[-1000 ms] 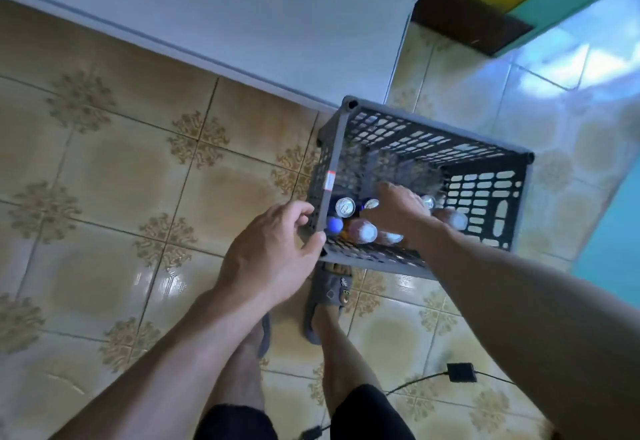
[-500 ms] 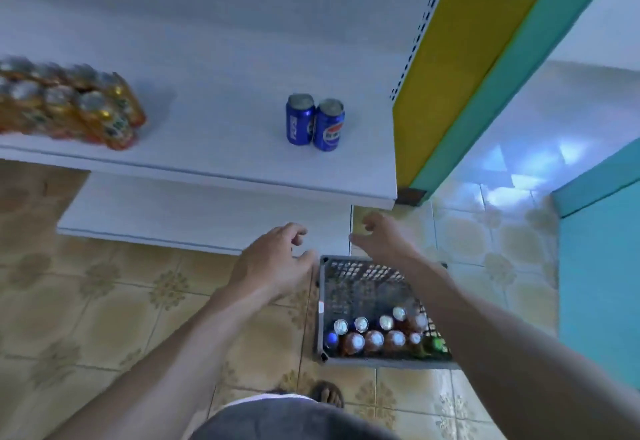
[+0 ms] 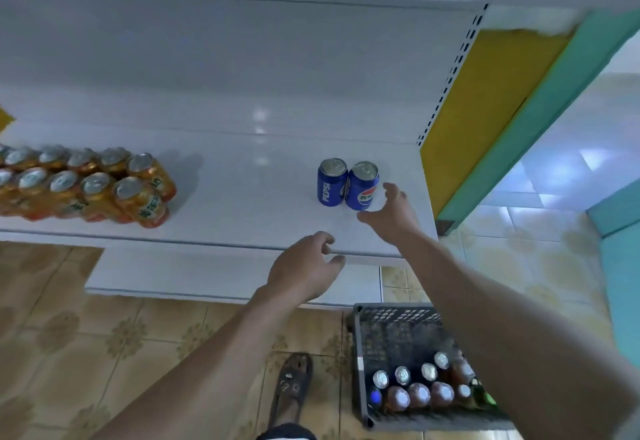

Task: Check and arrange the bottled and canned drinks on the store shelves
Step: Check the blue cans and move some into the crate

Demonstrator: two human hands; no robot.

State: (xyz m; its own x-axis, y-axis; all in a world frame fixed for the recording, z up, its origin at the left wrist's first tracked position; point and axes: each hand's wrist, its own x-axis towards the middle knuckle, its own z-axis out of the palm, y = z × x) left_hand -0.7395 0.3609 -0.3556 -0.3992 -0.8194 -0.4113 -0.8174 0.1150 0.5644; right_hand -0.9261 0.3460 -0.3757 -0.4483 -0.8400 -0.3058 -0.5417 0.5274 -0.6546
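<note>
Two blue Pepsi cans point(image 3: 347, 185) stand upright side by side on the white shelf point(image 3: 242, 204), near its right end. My right hand point(image 3: 393, 214) is spread open just right of the cans, fingers apart and empty, almost touching the right can. My left hand point(image 3: 304, 271) hovers at the shelf's front edge, fingers curled loosely, holding nothing. On the floor at lower right, a dark grey crate point(image 3: 391, 327) holds several cans and bottles point(image 3: 419, 389); my right forearm covers part of it.
A block of several orange cans point(image 3: 86, 187) fills the shelf's left end. A lower white shelf point(image 3: 207, 277) juts out beneath. A yellow and teal wall point(image 3: 502, 121) borders the shelf's right side. My sandalled foot point(image 3: 292, 387) stands on the tiled floor beside the crate.
Both hands rose from the crate on the floor up to the shelf. My view lifted with them; my right hand has reached in beside the Pepsi cans.
</note>
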